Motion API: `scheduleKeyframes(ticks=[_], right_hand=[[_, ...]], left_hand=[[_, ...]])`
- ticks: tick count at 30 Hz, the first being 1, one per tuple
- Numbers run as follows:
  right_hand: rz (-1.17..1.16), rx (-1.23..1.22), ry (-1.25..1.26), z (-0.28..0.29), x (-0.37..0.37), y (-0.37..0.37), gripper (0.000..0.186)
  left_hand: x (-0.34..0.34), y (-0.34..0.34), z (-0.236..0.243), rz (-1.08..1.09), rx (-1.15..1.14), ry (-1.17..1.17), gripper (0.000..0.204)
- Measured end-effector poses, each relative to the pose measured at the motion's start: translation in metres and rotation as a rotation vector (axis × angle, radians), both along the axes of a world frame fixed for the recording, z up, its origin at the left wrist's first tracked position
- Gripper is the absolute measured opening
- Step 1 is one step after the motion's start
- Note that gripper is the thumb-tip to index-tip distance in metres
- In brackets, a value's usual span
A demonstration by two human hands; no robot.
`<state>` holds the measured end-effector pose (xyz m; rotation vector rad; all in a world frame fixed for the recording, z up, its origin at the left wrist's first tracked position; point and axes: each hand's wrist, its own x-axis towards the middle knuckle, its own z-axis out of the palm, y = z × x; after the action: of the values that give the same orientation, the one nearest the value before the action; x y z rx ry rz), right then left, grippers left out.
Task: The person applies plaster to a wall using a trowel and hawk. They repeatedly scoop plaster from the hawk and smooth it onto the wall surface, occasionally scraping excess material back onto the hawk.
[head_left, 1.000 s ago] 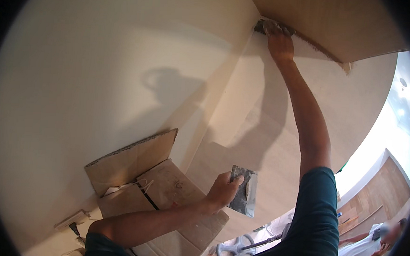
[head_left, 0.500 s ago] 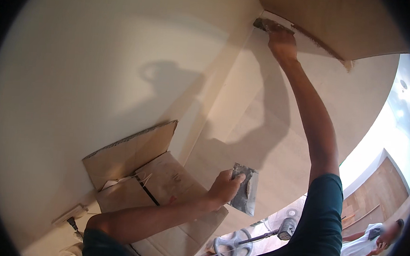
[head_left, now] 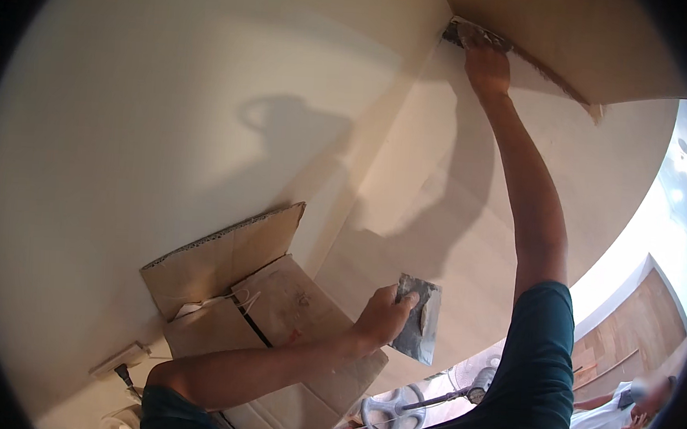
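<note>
Shifted since half a second ago, in the head view: the right hand [head_left: 488,68] has brought its dark scraper [head_left: 452,32] up to the edge of the brown panel [head_left: 582,40], covering the pale gap seen earlier. Right fingers are closed over the scraper, near the corner beside the white wall [head_left: 126,162]. Left hand [head_left: 383,317] grips a smeared flat blade [head_left: 423,333], thumb on its face, well below the scraper and near the cardboard box [head_left: 297,302]. One box flap stands raised; a person in white [head_left: 602,419] appears at lower right
</note>
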<state>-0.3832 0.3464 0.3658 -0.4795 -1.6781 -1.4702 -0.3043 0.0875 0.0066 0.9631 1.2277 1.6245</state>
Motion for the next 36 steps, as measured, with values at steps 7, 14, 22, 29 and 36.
scheduleKeyframes(ticks=[7,14,22,29,36], right_hand=[[-0.069,0.031,-0.019,0.001,0.001,-0.002,0.046],[0.000,-0.005,-0.027,-0.001,0.006,-0.006,0.045],[0.026,-0.122,-0.173,0.029,0.009,0.006,0.046],[-0.071,-0.527,-0.191,0.000,-0.007,-0.029,0.030],[-0.085,-0.598,-0.275,-0.069,0.001,-0.046,0.026]], left_hand=[[0.000,0.002,-0.004,0.007,0.067,0.014,0.024],[-0.001,0.000,-0.006,0.012,0.059,0.024,0.023],[0.000,-0.005,-0.002,0.057,0.041,0.040,0.023],[0.004,0.000,-0.013,0.059,-0.016,0.053,0.025],[0.006,0.016,-0.034,0.055,-0.085,0.101,0.027]])
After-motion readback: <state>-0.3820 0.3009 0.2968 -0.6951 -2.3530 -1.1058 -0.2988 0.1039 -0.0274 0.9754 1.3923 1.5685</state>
